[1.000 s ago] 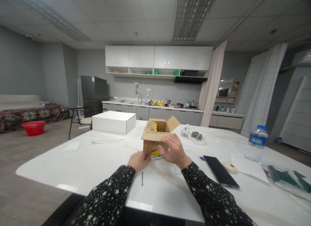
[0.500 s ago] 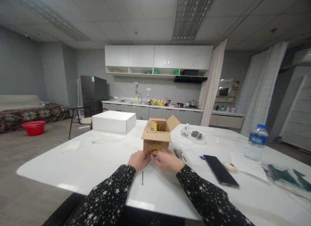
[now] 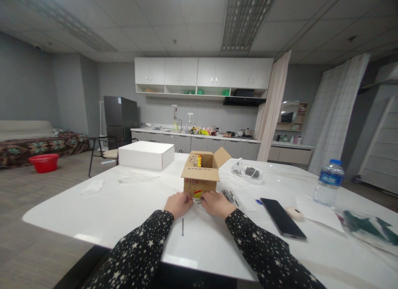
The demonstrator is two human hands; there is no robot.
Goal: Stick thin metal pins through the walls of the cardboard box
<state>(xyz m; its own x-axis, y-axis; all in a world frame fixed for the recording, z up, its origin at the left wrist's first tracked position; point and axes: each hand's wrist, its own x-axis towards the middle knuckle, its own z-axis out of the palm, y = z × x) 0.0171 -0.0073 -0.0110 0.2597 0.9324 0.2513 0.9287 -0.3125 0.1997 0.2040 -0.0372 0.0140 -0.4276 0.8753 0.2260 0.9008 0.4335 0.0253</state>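
White table work has shifted low: the right hand has dropped from the front of the open box to meet the left hand at its foot, both loosely curled, fingertips on a small piece; I cannot tell whether either grips it.
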